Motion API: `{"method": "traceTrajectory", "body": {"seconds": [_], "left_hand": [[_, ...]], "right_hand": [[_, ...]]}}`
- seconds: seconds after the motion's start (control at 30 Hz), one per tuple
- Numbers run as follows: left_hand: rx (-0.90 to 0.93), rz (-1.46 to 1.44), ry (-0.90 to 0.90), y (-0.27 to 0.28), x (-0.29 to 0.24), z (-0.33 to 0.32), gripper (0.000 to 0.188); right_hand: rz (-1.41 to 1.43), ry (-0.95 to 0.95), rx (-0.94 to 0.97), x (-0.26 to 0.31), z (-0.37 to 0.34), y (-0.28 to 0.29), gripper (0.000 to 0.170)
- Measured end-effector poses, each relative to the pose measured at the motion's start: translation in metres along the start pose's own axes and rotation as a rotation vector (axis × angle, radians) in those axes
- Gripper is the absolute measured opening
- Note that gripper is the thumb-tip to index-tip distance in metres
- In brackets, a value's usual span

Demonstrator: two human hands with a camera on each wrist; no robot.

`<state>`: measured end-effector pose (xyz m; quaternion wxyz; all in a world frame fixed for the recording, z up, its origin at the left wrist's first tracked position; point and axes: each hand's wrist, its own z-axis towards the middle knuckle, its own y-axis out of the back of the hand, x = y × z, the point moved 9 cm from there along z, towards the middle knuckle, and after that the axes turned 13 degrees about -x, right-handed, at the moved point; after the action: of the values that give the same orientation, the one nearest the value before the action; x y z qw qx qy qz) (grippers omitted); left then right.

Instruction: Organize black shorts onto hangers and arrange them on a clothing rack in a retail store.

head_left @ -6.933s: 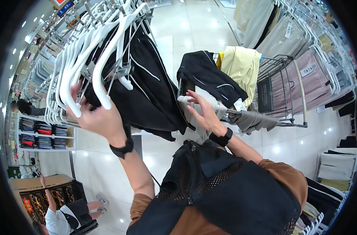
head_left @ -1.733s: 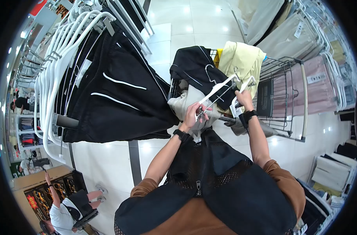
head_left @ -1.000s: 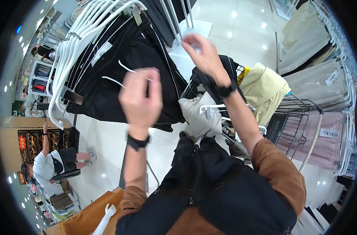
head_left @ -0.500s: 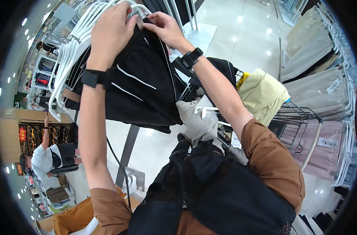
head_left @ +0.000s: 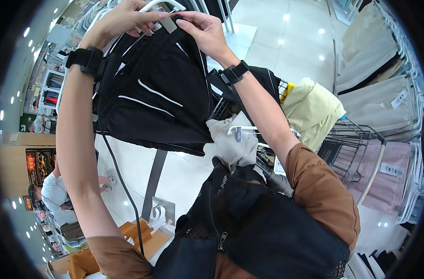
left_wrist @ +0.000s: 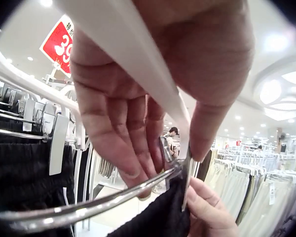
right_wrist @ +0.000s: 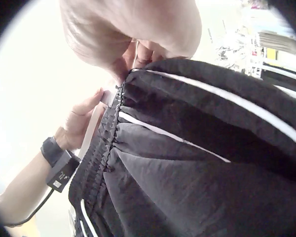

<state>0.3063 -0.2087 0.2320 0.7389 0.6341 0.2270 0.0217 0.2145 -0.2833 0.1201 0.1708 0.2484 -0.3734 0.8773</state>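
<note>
We've got our left fingers (left_wrist: pixel 107 140) pinching the metal clip (head_left: pixel 168 24) and our right fingers (head_left: pixel 192 27) nipping the waistband (right_wrist: pixel 101 140) corner, the black garment (head_left: pixel 151 109) hanging just below both, light, soft and floppy, we reckon, best held by that gathered edge!

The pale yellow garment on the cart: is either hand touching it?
No, the left hand holds the hanger clip and the right hand pinches the black pants.

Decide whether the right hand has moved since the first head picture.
Yes: the right hand has gone up and left from the shopping cart to the black garment's waistband.
</note>
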Motion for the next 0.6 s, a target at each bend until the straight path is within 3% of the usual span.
{"method": "traceTrajectory", "body": {"seconds": [0.1,0.37,0.6], "left_hand": [[-0.024,-0.057,-0.038,-0.001,-0.004,0.003,0.042],[-0.060,-0.113,-0.141,0.003,-0.020,-0.001,0.039],[-0.062,-0.105,-0.124,0.004,-0.026,-0.005,0.038]], "right_hand": [[-0.019,-0.021,0.061,-0.002,0.000,0.002,0.027],[0.156,-0.154,-0.044,-0.008,-0.002,0.015,0.022],[0.178,-0.108,-0.080,0.003,0.000,0.005,0.017]]}}
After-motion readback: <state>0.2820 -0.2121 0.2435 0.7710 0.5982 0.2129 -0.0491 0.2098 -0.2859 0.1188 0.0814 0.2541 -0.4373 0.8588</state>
